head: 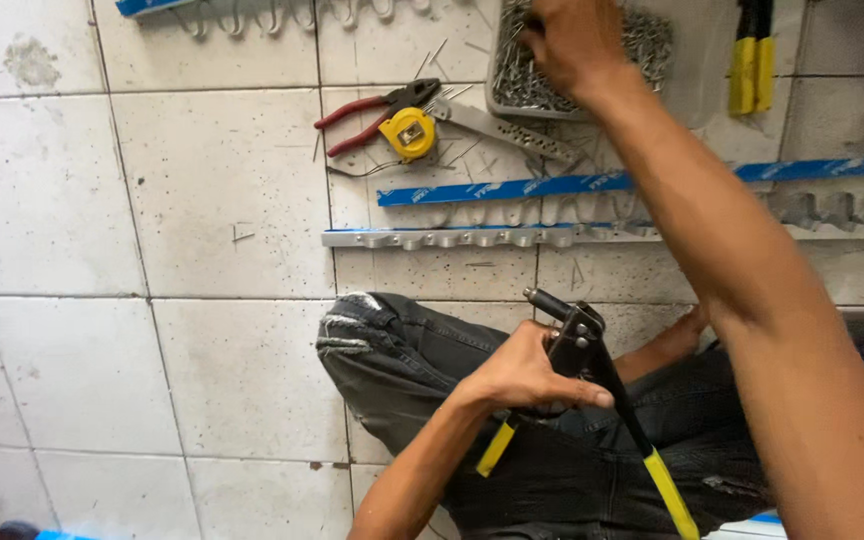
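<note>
With your right hand point(574, 40) digging in the tray of rivets point(527, 80), fingers hidden, pinch just one while your left hand point(522, 375), wrapped around the hand riveter point(582, 350), keeps its nose up.

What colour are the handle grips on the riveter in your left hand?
Yellow grips on the black hand riveter, clearest in the head view.

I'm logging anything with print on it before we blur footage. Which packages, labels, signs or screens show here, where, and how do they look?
Blue film strip: along a metal rail on the tiled floor, long, narrow, with pale print.
Second blue strip: top left edge, on another rail.
Tape measure: yellow, rounded, with a small square label, beside red-handled pliers.
No screens or signs.
</note>
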